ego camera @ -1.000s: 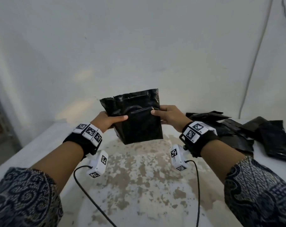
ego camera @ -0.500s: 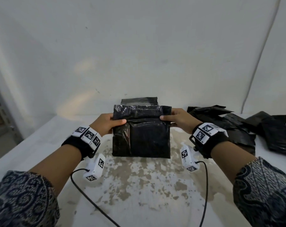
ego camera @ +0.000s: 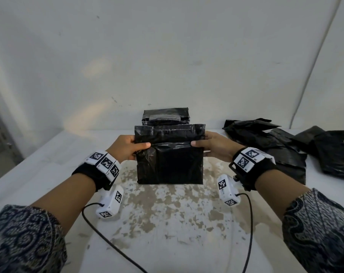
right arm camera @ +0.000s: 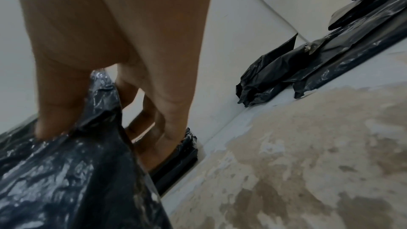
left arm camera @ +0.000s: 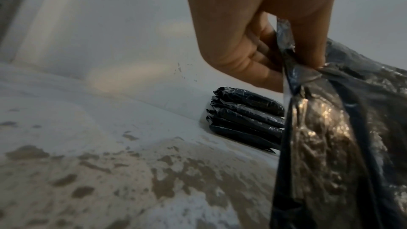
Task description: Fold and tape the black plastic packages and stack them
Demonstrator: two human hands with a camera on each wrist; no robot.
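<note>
the black plastic package (ego camera: 170,154) is held upright in front of the person, its lower edge at or just above the worn middle of the worktop (ego camera: 167,223) (which of the two i cannot tell). the left hand (ego camera: 127,147) pinches the package's left edge near the top, thumb on the near face and the other fingers curled behind; the left wrist view shows the plastic bunched between thumb and fingers (left arm camera: 249,62). the right hand (ego camera: 214,146) pinches the package's right edge at the same height, thumb on the near face, fingers behind. the top strip of the package stands above both thumbs as a wider glossy flap.

right behind the package, against the wall (ego camera: 167,56), stands the stack of folded packages (ego camera: 166,117); in the left wrist view it shows as several flat black bundles lying one on another (left arm camera: 246,119). to the right of the held package, a loose heap of black plastic bags (ego camera: 275,146) sprawls over the worktop as far as the wall. nearer the person than the package, the worktop's white coat is flaked away in brown patches, and two black cables (ego camera: 108,239) trail across it from the wrist cameras.
</note>
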